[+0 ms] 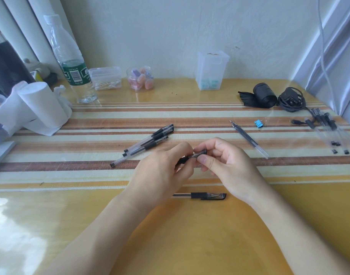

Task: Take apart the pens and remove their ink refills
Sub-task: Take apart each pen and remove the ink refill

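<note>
— Where is the pen (198,155) we are working on?
— Between our two grips, lifted just off the surface (190,235). Our left hand (166,167) curls round its black rubber sleeve. Our right hand (227,165) pinches the smoky end between thumb and forefinger; cap or nose piece, we cannot tell.
— Which way does it lie?
— Its long axis runs from about 8 o'clock to 2 o'clock, smoky end toward 2. So the piece to free lies at 2 o'clock from the left grip, inside the right one.
— And the others?
— A capped pen (207,195) lies at 6 o'clock, three whole pens (148,142) at 10, and the bare refills (247,137) at 2. We judge that a pull or twist along that axis comes next.
</note>
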